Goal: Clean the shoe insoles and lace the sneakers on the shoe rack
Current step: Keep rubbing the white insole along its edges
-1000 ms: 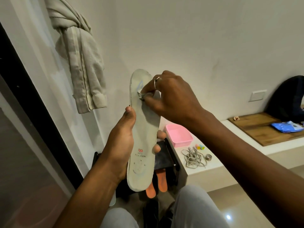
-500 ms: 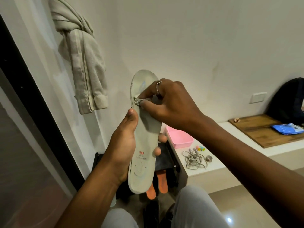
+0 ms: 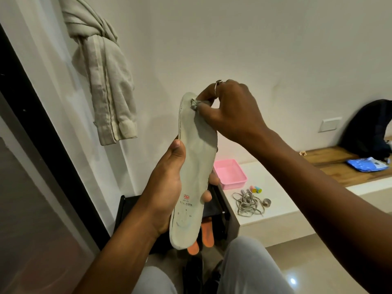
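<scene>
I hold a pale grey insole [image 3: 194, 166] upright in front of me. My left hand [image 3: 167, 187] grips its lower half, thumb on the front and fingers behind. My right hand [image 3: 231, 112] pinches a small crumpled grey wipe [image 3: 194, 104] against the insole's toe end. Below the insole, two orange insoles [image 3: 203, 236] stick out from the black shoe rack [image 3: 222, 209]. A tangle of grey shoelaces [image 3: 248, 203] lies on the white ledge [image 3: 275, 198] to the right.
A pink tray [image 3: 230, 174], small coloured caps [image 3: 255, 189] and a metal ring [image 3: 267, 202] lie on the ledge. A beige garment [image 3: 106, 81] hangs on the wall at left. A dark bag [image 3: 369, 128] and blue packet [image 3: 367, 164] rest on a wooden board at far right.
My right hand slid the wipe down the insole's toe area, then back up to its tip. My left hand kept its grip on the insole.
</scene>
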{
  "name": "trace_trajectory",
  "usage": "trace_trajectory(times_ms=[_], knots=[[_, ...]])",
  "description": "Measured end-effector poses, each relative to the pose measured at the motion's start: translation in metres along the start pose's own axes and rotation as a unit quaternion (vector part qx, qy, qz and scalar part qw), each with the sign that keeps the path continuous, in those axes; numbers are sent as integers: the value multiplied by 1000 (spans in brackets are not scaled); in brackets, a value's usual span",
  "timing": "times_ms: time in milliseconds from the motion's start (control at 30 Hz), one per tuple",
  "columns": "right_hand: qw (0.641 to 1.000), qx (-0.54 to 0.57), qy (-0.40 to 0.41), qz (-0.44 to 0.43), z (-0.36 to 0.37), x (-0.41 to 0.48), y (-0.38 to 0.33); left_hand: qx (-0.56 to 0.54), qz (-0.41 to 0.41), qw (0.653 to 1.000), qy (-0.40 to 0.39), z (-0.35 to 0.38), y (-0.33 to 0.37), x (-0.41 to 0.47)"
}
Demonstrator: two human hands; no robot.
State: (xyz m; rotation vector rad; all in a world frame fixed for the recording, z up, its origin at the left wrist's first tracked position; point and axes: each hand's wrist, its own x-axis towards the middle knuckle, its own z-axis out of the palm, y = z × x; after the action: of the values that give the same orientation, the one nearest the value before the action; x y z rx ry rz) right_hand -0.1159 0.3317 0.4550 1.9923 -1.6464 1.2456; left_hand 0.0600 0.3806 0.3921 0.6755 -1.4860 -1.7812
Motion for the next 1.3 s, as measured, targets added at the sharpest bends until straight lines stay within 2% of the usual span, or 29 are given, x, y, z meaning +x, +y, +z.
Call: trace_trajectory(times_ms=[167, 333, 500, 667, 833, 900, 1033, 1100, 1200, 1300], knots=[[993, 45, -85, -67, -1, -23, -12, -31, -4, 999, 9, -5, 0, 0], [998, -64, -8, -27, -3, -15, 0, -2, -7, 1000, 6, -3, 0, 1], [987, -37, -128, -87, -10, -35, -13, -45, 13, 998, 34, -3, 0, 0], [988, -123, -80, -39, -14, -24, -6, -13, 2, 1000, 28, 0, 1, -1], [979, -81, -170, -82, -22, -43, -25, -15, 26, 999, 45, -2, 0, 0], [983, -98, -141, -68, -18, -39, -20, -13, 24, 999, 44, -1, -1, 0], [995, -96, -14, 6, -5, -23, -3, 7, 4, 1000, 25, 2, 0, -2], [1000, -19, -18, 4, 1, -27, -7, -3, 1, 1000, 25, 1, 0, -2], [993, 93, -63, -21, 4, -38, -19, -27, 5, 999, 40, -2, 1, -2], [996, 81, -37, -12, 6, -28, -8, -13, 1, 999, 29, -1, 1, -2]])
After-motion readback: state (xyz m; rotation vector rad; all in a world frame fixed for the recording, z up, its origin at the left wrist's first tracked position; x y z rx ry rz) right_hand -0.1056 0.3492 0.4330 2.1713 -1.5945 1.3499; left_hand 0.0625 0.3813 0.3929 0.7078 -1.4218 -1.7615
